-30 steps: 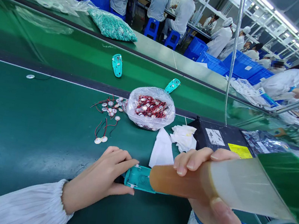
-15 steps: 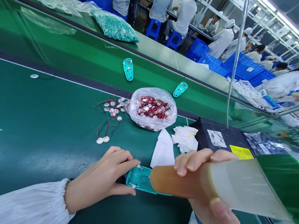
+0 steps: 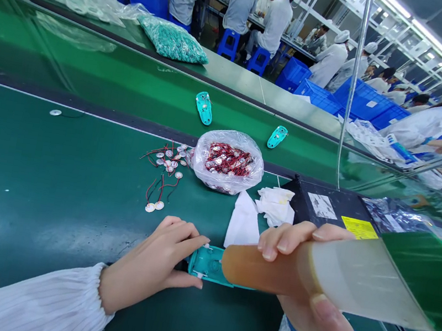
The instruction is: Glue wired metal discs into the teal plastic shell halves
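My left hand (image 3: 159, 265) grips the left end of a teal plastic shell (image 3: 211, 265) between thumb and fingers, holding it low over the green table. The shell's hollow inside faces up and shows a small round feature. My right hand (image 3: 310, 291) is wrapped round a translucent bottle (image 3: 358, 274) with an amber front part and a green band at its rear. The bottle's amber end is over the shell's right part and hides it, so I cannot tell whether they touch.
Beyond the hands sits a clear bag (image 3: 225, 180) of red-wired discs, with several loose discs (image 3: 169, 163) beside it. White tissue (image 3: 275, 205) lies near a black box (image 3: 325, 199). Two teal shells (image 3: 204, 108) rest on the green conveyor belt (image 3: 132, 87). Co-workers sit farther back.
The two teal shells on the belt have moved to the right. My hands, the held shell and the bottle stay almost as they were; the view has shifted slightly.
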Motion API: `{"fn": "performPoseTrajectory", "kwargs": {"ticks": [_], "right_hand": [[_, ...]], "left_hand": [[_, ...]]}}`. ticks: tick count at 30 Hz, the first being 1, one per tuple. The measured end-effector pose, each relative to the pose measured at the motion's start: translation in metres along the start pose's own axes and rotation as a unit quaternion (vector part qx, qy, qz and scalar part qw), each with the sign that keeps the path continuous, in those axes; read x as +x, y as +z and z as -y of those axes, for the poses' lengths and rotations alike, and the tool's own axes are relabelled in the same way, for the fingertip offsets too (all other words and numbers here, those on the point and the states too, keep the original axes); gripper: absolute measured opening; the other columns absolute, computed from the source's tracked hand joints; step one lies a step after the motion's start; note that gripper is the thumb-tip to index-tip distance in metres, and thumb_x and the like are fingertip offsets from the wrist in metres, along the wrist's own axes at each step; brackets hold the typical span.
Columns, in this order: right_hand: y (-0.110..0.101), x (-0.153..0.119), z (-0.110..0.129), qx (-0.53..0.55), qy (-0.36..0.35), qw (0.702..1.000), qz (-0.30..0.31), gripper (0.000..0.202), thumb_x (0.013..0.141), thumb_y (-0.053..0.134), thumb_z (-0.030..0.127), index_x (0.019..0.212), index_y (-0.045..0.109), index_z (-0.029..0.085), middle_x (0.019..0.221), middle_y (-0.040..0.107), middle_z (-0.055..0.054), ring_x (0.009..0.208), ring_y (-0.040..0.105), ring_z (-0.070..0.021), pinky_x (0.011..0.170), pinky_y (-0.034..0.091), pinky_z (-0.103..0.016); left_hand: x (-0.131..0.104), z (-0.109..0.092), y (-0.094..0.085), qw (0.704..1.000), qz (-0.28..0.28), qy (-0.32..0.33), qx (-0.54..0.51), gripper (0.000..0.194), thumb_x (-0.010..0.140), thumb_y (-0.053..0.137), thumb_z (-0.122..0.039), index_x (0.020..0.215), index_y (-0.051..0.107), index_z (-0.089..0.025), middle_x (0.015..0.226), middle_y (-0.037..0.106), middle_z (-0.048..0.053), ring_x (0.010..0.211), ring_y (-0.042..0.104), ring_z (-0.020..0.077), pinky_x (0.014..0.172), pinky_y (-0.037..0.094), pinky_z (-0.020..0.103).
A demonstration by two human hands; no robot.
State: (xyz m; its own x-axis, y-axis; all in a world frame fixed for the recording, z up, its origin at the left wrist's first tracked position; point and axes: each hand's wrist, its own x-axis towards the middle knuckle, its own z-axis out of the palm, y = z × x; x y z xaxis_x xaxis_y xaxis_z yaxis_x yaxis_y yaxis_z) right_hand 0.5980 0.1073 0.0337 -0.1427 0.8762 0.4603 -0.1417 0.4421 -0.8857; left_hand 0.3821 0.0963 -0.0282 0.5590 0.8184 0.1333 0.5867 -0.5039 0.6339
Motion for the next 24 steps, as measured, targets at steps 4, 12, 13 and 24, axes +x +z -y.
{"fn": "performPoseTrajectory", "kwargs": {"ticks": [4, 12, 13, 24], "right_hand": [[0.007, 0.000, -0.001, 0.012, -0.018, 0.999, -0.026, 0.036, 0.074, 0.060, 0.045, 0.102, 0.046, 0.027, 0.077, 0.050, 0.001, 0.057, 0.050, -0.0159, 0.057, 0.045, -0.037], [0.020, 0.000, -0.002, 0.043, -0.018, 0.996, -0.082, 0.037, 0.073, 0.063, 0.052, 0.096, 0.047, 0.029, 0.073, 0.050, 0.002, 0.055, 0.048, -0.0155, 0.052, 0.044, -0.036], [0.020, 0.000, -0.003, 0.053, -0.021, 0.995, -0.083, 0.036, 0.073, 0.064, 0.051, 0.096, 0.046, 0.029, 0.073, 0.051, 0.002, 0.056, 0.049, -0.0157, 0.052, 0.044, -0.035], [-0.013, 0.002, -0.030, 0.043, -0.104, 0.994, 0.005, 0.037, 0.076, 0.065, 0.042, 0.105, 0.048, 0.027, 0.081, 0.060, 0.002, 0.058, 0.057, -0.0155, 0.050, 0.047, -0.034]], "left_hand": [[0.001, -0.001, -0.001, 1.000, -0.007, 0.001, 0.005, 0.047, 0.070, 0.075, -0.038, 0.111, 0.058, -0.022, 0.091, 0.059, 0.002, 0.085, 0.050, 0.0198, 0.076, 0.044, 0.031], [0.001, -0.001, 0.000, 1.000, -0.014, -0.005, 0.004, 0.047, 0.069, 0.076, -0.041, 0.109, 0.061, -0.023, 0.090, 0.060, 0.002, 0.084, 0.051, 0.0194, 0.076, 0.043, 0.031], [0.001, -0.002, 0.000, 1.000, -0.011, -0.006, 0.005, 0.046, 0.069, 0.076, -0.041, 0.109, 0.061, -0.023, 0.089, 0.060, 0.002, 0.084, 0.051, 0.0195, 0.076, 0.043, 0.031], [0.001, -0.003, -0.001, 1.000, -0.012, -0.009, -0.002, 0.047, 0.068, 0.077, -0.039, 0.109, 0.061, -0.024, 0.089, 0.059, 0.001, 0.083, 0.050, 0.0189, 0.074, 0.043, 0.030]]}}
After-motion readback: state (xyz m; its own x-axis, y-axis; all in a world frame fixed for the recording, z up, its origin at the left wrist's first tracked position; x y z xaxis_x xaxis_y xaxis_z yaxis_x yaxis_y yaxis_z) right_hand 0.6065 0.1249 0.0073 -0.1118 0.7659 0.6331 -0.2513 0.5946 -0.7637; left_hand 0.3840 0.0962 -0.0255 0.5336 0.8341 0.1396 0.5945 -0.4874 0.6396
